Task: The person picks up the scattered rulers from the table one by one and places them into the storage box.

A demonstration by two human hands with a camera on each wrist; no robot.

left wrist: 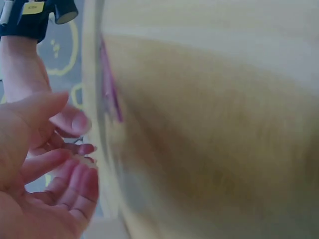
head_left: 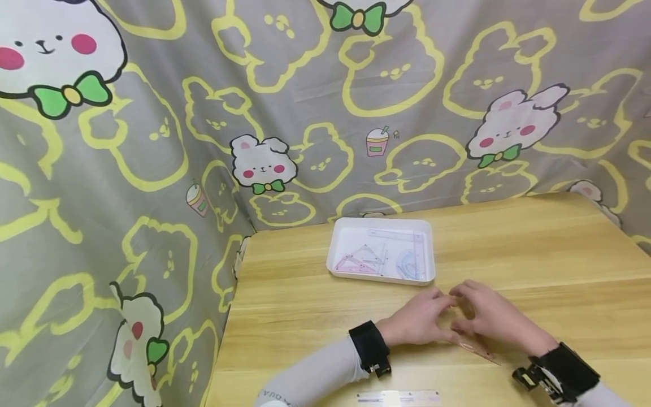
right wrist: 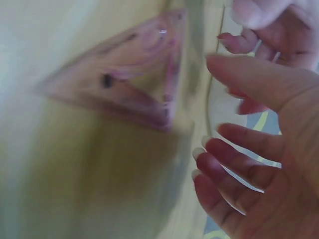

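A pink transparent set square (right wrist: 134,79) lies on the table, and the right wrist view shows it whole but blurred. The head view catches only part of this set square (head_left: 475,346), below the hands; in the left wrist view it appears as a thin pink edge (left wrist: 110,84). My left hand (head_left: 419,317) and right hand (head_left: 495,316) face each other over the table, fingertips close together. Loosely bent fingers on the right hand (right wrist: 259,149) hold nothing, beside the set square. Nothing shows in the grasp of the left hand (left wrist: 45,184) either.
Beyond the hands stands a white tray (head_left: 381,222) with clear rulers, a bluish protractor (head_left: 408,264) and set squares in it. A clear ruler (head_left: 398,398) lies at the near side of the wooden table (head_left: 285,316). A patterned curtain (head_left: 315,107) hangs behind and to the left.
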